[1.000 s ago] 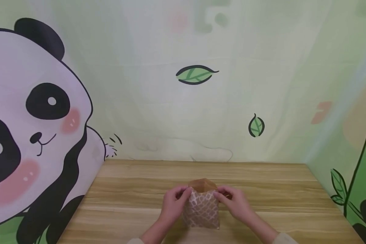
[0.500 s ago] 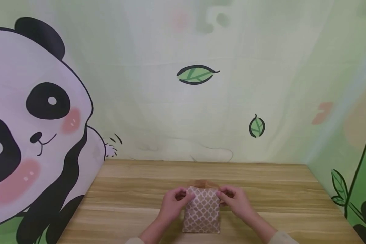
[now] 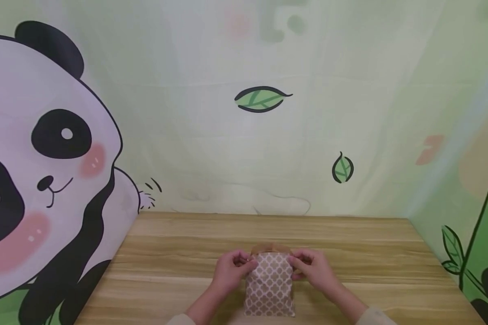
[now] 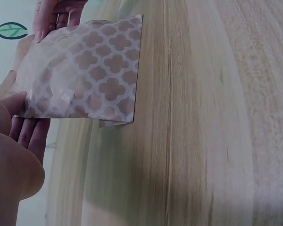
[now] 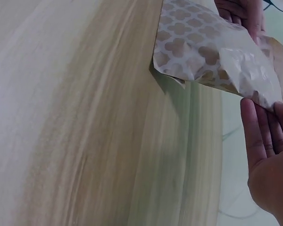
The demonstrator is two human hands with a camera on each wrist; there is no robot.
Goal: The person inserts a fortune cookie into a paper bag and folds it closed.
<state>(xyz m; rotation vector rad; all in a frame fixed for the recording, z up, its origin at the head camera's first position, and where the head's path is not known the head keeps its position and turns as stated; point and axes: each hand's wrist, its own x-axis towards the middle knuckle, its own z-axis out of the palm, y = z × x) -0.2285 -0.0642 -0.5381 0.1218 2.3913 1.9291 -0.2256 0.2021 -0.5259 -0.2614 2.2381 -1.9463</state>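
A small brown paper bag (image 3: 270, 286) with a white quatrefoil lattice print hangs between my hands in the head view, its printed face toward me. Above its top edge a strip of plain brown paper (image 3: 270, 247) shows. My left hand (image 3: 232, 271) pinches the upper left corner, thumb on the printed face. At the upper right corner my right hand (image 3: 315, 271) pinches in the same way. Both wrist views show the fingers behind the paper and a glossy, wrinkled patch near the mouth of the bag (image 4: 85, 70). The bag's inside is hidden.
Under the bag lies a wood-grain table (image 3: 166, 253). A pale green cloth backdrop (image 3: 187, 113) with a printed panda (image 3: 57, 149) and leaves (image 3: 260, 99) rises behind the table's far edge.
The bag's front has turned from crumpled and tilted to flatter and more upright to the view. Its wide mouth has narrowed, and the bottom edge has come nearer me. Both hands keep their grip.
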